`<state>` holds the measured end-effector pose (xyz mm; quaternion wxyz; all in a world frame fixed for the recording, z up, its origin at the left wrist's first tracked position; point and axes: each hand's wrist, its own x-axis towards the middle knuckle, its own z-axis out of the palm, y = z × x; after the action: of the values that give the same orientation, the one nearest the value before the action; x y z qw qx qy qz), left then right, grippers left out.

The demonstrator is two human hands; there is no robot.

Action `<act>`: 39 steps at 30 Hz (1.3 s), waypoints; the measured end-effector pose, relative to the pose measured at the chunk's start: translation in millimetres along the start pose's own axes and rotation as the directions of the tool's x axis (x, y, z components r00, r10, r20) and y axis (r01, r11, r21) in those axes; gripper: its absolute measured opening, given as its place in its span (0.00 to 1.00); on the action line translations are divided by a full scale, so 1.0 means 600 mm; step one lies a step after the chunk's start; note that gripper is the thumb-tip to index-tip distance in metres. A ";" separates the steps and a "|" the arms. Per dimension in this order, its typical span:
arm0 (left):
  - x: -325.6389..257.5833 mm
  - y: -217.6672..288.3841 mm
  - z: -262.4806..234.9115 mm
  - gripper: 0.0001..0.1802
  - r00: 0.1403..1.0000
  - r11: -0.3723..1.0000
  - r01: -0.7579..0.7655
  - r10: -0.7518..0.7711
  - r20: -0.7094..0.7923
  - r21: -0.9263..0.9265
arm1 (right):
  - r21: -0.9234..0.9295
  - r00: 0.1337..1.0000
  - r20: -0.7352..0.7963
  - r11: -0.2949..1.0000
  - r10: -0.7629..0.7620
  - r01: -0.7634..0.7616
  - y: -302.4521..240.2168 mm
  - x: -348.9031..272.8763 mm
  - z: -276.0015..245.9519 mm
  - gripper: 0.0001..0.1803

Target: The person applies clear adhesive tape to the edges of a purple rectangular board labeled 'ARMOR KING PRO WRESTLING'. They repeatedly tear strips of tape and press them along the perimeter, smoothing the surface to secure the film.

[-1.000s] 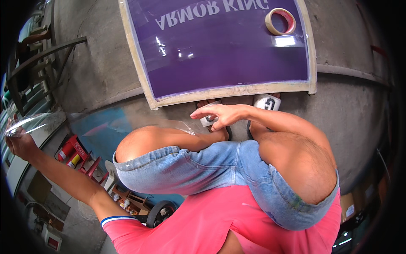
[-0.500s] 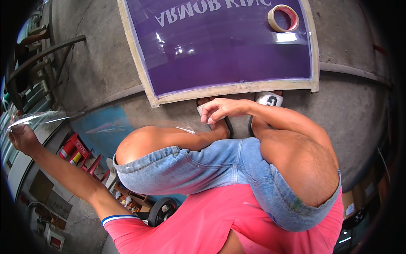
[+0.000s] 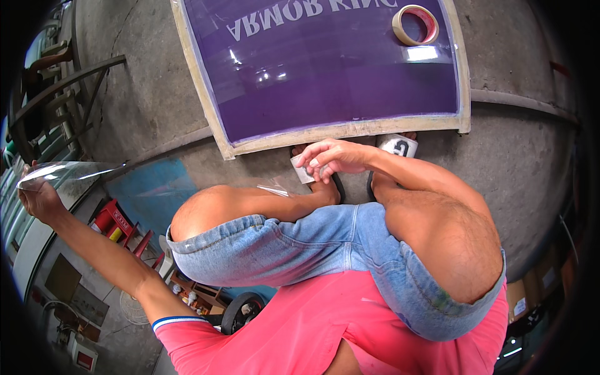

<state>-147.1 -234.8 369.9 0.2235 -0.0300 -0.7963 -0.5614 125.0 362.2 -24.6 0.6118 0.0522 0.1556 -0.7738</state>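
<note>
Film (image 3: pixel 72 170), clear and shiny, is in the left hand (image 3: pixel 42 199), which is stretched far out to the person's left side; its fingers are closed on the edge of this film. Another bright fold is seen at the left shin (image 3: pixel 250 201), and it looks to be of the same film, but I cannot tell this surely, because the material is so transparent. The right hand (image 3: pixel 337 156) is half open, above the left sandal (image 3: pixel 301 169), just beside the near edge of the purple panel (image 3: pixel 331 94). Its fingers are bent loosely, with the tips near to one another; whether some thin film is between them, I cannot tell.

The panel has a pale border and lies in front of the feet. On it, near the right edge and well apart from the near right corner, a roll of tape (image 3: pixel 431 28) lies flat. The person squats in blue denim shorts (image 3: pixel 300 247) and a pink shirt (image 3: pixel 275 325), on a grey floor (image 3: pixel 512 150). At the left, a blue patch (image 3: pixel 147 178) is visible behind the film.
</note>
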 end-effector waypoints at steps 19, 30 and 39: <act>-0.023 -0.020 -0.012 0.14 0.999 0.999 0.006 -0.007 0.031 0.038 | 0.098 0.997 -0.074 0.995 0.017 -0.010 0.011 -0.002 -0.014 0.15; -0.008 -0.028 -0.031 0.14 0.998 0.998 0.037 -0.035 0.047 -0.055 | 0.059 0.992 -0.097 0.995 0.082 -0.077 0.001 0.003 -0.004 0.15; -0.005 -0.025 -0.019 0.17 0.999 0.999 0.027 -0.026 0.020 -0.044 | 0.122 0.995 -0.089 0.992 0.051 -0.040 0.002 0.005 -0.005 0.12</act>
<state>-145.2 -249.7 358.7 0.2075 -0.0297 -0.7862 -0.5813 125.2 359.8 -28.4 0.6171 0.1279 0.1352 -0.7645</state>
